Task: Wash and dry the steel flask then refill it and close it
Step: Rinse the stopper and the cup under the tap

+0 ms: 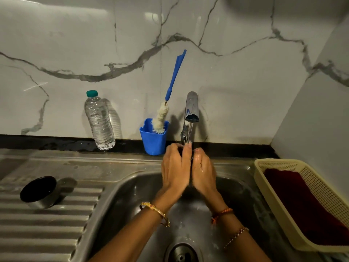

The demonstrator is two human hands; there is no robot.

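A: Where was the flask?

B: Steel flask [40, 193] lay on its side on the ribbed drainboard, lower left of frame, dark open mouth toward the camera. Nobody touching it.

A: Hands?

B: Both at centre frame under the tap [191, 108], water running. Left hand [174, 170] and right hand [203, 172] were pressed together around something small and dark, maybe the cap, too hidden to say. Whether the fingers were clenched on it, cannot tell.

A: Handling?

B: Judging by looks: rigid steel, wet and slick, and it could roll along the ribs. Best gripped round the mid-body, whole hand.

A: Rest?

B: Brush [166, 103] in blue cup [153, 138] and water bottle [99, 121] upper centre-left against the wall; basket [264, 178] with dark red cloth [306, 207] far right. Sink [120, 195] basin below.
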